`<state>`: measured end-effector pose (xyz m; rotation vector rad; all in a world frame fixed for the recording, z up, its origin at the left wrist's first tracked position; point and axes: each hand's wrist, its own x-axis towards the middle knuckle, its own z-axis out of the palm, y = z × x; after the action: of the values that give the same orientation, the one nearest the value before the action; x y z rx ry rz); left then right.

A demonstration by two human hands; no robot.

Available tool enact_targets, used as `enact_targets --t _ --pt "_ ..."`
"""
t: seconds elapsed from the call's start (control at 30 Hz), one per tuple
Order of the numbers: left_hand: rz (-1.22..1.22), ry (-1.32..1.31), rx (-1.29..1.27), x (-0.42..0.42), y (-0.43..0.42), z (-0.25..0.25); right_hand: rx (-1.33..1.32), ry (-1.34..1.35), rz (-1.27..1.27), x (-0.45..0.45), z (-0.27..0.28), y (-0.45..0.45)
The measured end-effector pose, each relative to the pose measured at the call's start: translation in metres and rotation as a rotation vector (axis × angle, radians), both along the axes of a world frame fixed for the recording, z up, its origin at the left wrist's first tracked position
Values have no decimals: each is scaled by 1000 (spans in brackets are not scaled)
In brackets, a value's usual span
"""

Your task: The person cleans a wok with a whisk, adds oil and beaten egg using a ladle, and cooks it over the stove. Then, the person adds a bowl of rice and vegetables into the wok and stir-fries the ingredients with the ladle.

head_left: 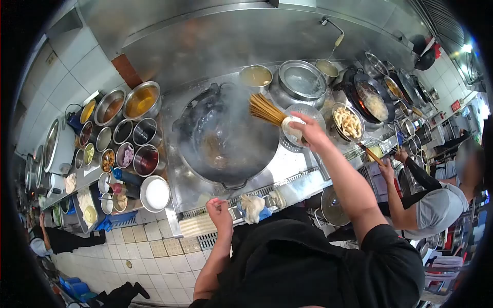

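Observation:
My right hand (310, 131) is closed round the bound end of a bamboo wok brush (266, 109), whose bristles point left. Below the brush, a perforated strainer (311, 114) rests on a pot. A large dark wok (215, 163) sits to the left on the stove, with steam rising and a little brownish liquid low inside. My left hand (221, 214) is curled at the stove's front edge, by the wok's near handle; what its fingers hold, if anything, I cannot make out. Right beside it lies a crumpled cloth (252, 207).
Several seasoning bowls, a white-filled bowl (155, 193) and bottles (126, 190) crowd the left counter. A water-filled basin (303, 80) stands behind the strainer. At right are a bowl of pale strips (347, 121), a flaming wok (371, 100) and a co-worker (436, 205) gripping a wooden handle.

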<state>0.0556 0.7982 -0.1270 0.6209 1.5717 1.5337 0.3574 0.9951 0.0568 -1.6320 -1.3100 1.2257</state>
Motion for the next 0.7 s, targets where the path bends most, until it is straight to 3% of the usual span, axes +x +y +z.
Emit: enact_targets --t 0.03,0.1,0.23,0.4,0.43,0.5,0.57,0.63,0.7 --pt "3 3 2 -1 1 1 -196 295 -112 0 -9 -3" --pt "-177 -300 -226 2 15 6 -178 517 -178 -7 -21 -4" --pt "-259 -498 -437 26 41 34 127 400 -123 -44 28 32" --pt "-172 -460 -442 36 55 20 577 270 -84 -92 82 127" --pt "-153 -469 -440 38 52 26 566 277 -84 -103 76 144" --pt "-133 -458 -435 40 55 31 834 -64 -143 -128 43 182" --pt "-111 -474 -423 41 52 33 860 -280 -152 -154 -25 210" --pt "-107 -473 -423 42 48 29 166 -486 177 -163 -55 209" --pt "-86 -480 -406 41 45 28 172 -477 153 -166 -55 214"
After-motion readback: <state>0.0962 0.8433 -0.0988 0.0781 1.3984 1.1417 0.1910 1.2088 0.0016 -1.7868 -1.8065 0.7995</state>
